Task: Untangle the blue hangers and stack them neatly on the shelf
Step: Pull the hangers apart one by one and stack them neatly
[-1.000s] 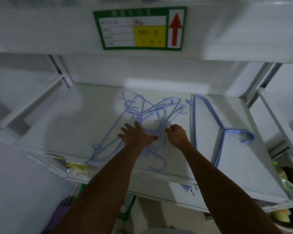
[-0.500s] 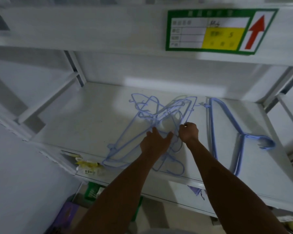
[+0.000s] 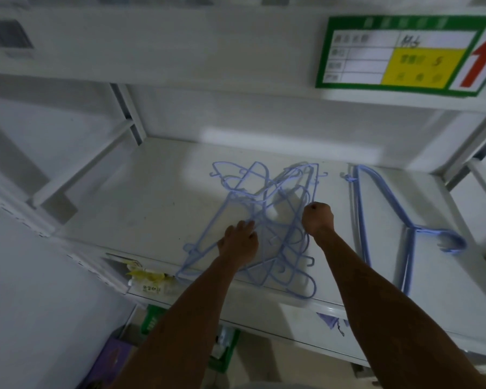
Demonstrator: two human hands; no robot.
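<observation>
Blue wire hangers (image 3: pixel 267 220): light, springy, snag-prone. Your right hand (image 3: pixel 318 219) is fisted on one; left hand (image 3: pixel 238 242) presses flat. Grip shoulders, not hooks.

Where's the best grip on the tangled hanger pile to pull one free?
Probably an outer wire on the tangled hangers, from the right, where the right hand is closed on one. The crossed middle looks locked; the left hand pins it.

Blue hangers (image 3: pixel 267 220), white shelf (image 3: pixel 152 209), green-yellow label (image 3: pixel 404 54).
</observation>
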